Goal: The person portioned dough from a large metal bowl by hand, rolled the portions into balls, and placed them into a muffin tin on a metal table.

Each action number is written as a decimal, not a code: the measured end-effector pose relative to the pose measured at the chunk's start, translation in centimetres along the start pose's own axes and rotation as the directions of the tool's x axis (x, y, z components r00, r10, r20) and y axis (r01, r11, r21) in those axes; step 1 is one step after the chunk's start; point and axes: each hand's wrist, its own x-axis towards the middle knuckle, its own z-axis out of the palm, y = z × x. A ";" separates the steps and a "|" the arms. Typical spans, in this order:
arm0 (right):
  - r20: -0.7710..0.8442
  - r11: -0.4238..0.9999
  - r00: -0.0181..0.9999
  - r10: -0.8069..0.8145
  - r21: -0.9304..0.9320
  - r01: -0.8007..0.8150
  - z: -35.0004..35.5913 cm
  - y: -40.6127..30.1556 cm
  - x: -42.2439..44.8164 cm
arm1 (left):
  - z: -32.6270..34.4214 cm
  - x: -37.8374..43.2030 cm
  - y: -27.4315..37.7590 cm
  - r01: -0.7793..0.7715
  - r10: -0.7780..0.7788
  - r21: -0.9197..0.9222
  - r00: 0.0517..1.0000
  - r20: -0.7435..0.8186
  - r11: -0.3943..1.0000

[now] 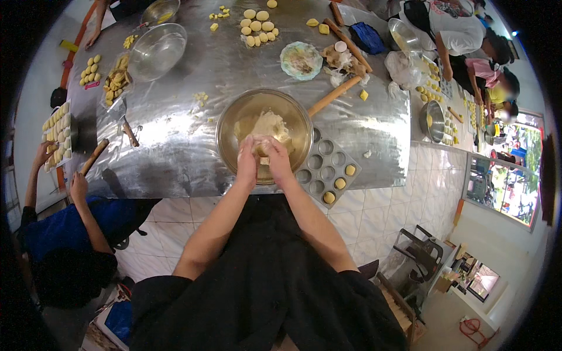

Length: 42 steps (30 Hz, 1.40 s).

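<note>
My left hand and my right hand meet over the near half of a large steel bowl. Between them is a piece of pale dough, partly hidden by the fingers. Whitish flour or dough is heaped in the bowl just beyond my fingertips. Against the bowl's right side lies a metal muffin tray; several of its cups hold round yellow dough pieces. A wooden rolling pin reaches from the bowl's rim towards the upper right.
Dough balls, a scalloped plate and a blue cloth lie farther back on the metal table. Another steel bowl stands back left. On the left, a co-worker's hand holds a rolling pin. Several people work at the right.
</note>
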 end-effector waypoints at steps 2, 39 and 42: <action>0.222 0.822 0.905 -0.364 -0.380 0.424 0.2 -0.6 -0.4 | -0.2 0.0 0.5 0.407 -0.357 -0.488 0.913 0.197 0.772; -0.012 0.932 0.987 0.159 0.333 -0.146 -1.0 -0.8 0.4 | -2.8 0.9 4.7 0.562 -0.287 -0.323 0.739 0.609 0.762; 0.036 0.896 0.987 0.156 0.415 -0.156 -1.0 -0.7 0.6 | -2.9 1.0 4.9 0.535 -0.306 -0.281 0.758 0.575 0.797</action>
